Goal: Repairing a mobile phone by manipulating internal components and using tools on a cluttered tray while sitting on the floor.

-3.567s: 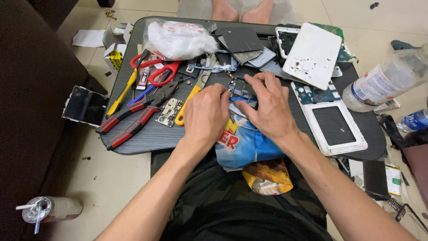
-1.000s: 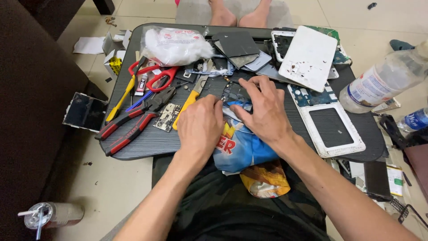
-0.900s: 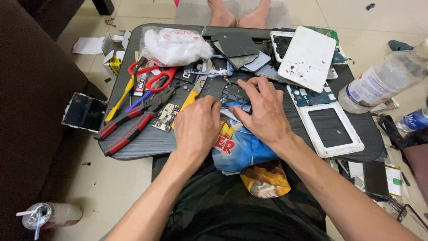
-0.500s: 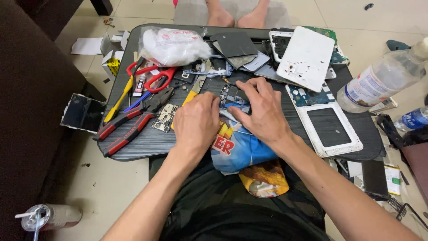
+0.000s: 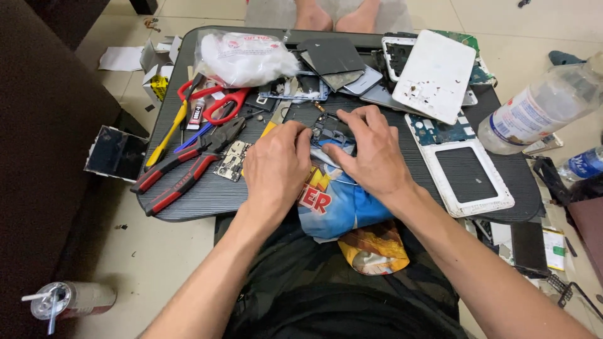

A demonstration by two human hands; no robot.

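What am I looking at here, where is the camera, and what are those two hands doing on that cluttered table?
There is no machine here: a seated person works with two bare hands, and the single camera sits on their head, looking down. The left hand and right hand meet over a small dark electronic part, fingertips on it; how firm the grip is cannot be told. Under the hands lies a blue printed cloth. All of this rests on a black ribbed lap table. To the left lie red-handled pliers, red-handled scissors and a yellow-handled tool. Further back are a clear bag of white wadding and a white flat device cover. To the right lies a white rectangular frame, with a clear plastic bottle off the table's edge.
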